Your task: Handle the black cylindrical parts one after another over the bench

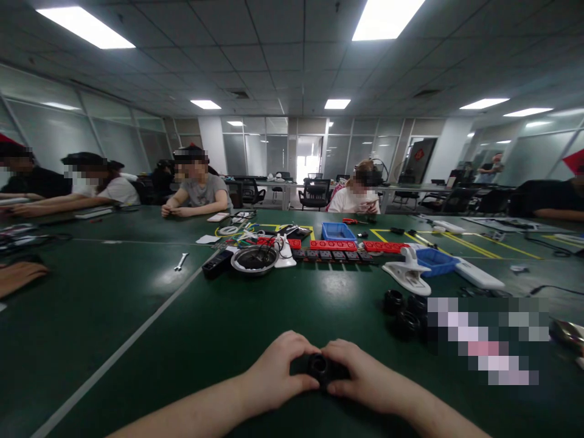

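Close in front of me on the green table, a small black round part with a hollow centre sits between my hands. My left hand curls round its left side, thumb below and fingers above. From the right, my right hand closes on the same part, its fingertips meeting those of the left at the top. The part's exact kind is too dark to make out. Several similar black ring-shaped parts stand to the right, beyond my right hand.
A white clip stand, blue bins, red socket strips and a round metal dish lie across the middle. A wrench lies left. Another person's hand rests at the left edge. Several people sit around the table.
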Action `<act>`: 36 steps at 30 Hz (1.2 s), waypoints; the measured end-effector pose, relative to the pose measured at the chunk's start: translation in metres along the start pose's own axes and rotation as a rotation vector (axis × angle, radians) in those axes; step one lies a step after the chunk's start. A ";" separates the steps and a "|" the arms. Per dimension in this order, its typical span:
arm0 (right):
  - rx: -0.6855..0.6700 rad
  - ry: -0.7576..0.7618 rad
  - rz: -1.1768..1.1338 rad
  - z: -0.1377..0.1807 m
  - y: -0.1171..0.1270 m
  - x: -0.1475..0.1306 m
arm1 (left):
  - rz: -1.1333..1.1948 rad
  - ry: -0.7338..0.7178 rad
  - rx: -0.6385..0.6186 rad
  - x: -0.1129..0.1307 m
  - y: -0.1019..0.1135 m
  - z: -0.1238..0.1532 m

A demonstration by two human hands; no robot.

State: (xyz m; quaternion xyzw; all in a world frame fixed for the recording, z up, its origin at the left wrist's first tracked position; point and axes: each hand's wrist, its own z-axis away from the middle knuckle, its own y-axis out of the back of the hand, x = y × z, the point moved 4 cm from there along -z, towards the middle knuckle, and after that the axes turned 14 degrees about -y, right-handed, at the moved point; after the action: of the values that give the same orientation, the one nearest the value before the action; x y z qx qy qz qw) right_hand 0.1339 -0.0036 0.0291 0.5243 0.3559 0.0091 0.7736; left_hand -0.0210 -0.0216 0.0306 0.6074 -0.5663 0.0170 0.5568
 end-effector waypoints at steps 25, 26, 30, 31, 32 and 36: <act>0.055 0.005 0.122 -0.007 -0.005 0.006 | 0.005 0.047 -0.036 0.000 -0.006 -0.001; 0.042 0.005 0.119 -0.008 -0.003 0.007 | 0.015 0.047 -0.041 0.000 -0.006 -0.001; 0.084 -0.067 0.142 -0.012 -0.005 0.008 | 0.011 0.045 -0.038 -0.003 -0.008 0.001; 0.118 -0.096 0.158 -0.013 -0.008 0.007 | 0.000 0.055 -0.027 -0.004 -0.009 0.001; 0.158 -0.122 0.175 -0.013 -0.010 0.005 | -0.018 0.075 -0.010 -0.006 -0.010 0.002; 0.278 -0.212 0.248 -0.015 -0.021 -0.003 | -0.081 0.188 0.058 -0.010 -0.013 0.003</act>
State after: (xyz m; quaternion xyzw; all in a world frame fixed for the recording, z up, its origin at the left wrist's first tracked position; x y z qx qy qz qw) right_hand 0.1157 -0.0021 0.0112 0.6638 0.2032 -0.0001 0.7198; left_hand -0.0167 -0.0202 0.0143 0.6413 -0.4860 0.0677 0.5899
